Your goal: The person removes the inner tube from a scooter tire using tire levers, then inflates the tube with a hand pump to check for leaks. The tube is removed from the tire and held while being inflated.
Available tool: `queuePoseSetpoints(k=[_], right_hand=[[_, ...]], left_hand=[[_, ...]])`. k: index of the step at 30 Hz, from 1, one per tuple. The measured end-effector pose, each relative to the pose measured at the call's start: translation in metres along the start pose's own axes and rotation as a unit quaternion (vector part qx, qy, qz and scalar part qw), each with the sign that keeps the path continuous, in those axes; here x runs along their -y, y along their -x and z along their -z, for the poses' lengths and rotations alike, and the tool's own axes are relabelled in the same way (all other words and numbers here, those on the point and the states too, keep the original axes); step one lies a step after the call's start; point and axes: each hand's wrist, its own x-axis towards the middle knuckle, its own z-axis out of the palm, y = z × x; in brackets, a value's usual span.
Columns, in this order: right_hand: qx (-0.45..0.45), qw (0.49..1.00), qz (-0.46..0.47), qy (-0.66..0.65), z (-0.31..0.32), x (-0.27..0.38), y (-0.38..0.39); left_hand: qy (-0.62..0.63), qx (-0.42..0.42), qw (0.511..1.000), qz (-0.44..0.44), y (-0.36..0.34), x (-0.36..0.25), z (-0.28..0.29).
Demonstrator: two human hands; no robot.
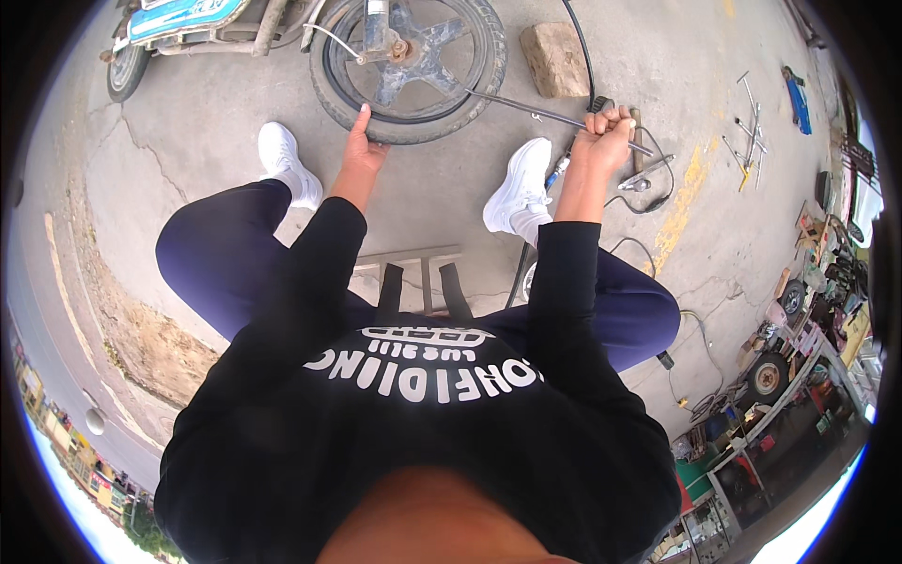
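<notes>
One wheel [414,58], just ahead of left hand [365,152], which grasps its lower edge, thumb on near face. Right hand [607,141] clenched round metal rod [528,110], far end reaching wheel leftward of that hand. Seemingly prying step; next move likely calls for steady wheel, firm leverage. Rough block [556,60] beyond right hand.
</notes>
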Motion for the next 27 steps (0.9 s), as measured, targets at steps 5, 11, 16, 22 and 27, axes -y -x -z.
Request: queuePoseSetpoints(k=[5,11,16,22,27], right_hand=[[0.061,0.996,0.056,0.015,-0.006,0.018,0.024],[0.084,0.975,0.047,0.200,0.002,0.005,0.104],[0.155,0.923,-0.191,0.297,0.070,-0.016,0.167],[0.060,0.946,-0.276,0.159,0.067,-0.037,0.215],[0.046,0.949,-0.289,0.117,0.077,-0.051,0.214]], left_hand=[[0.098,0.047,0.993,-0.043,-0.032,-0.020,0.019],[0.070,-0.015,0.997,-0.016,0.012,0.051,-0.007],[0.065,0.023,0.998,0.007,0.006,0.036,0.006],[-0.029,0.077,0.996,0.026,-0.001,0.029,0.020],[-0.023,0.049,0.998,0.024,0.000,0.030,0.013]])
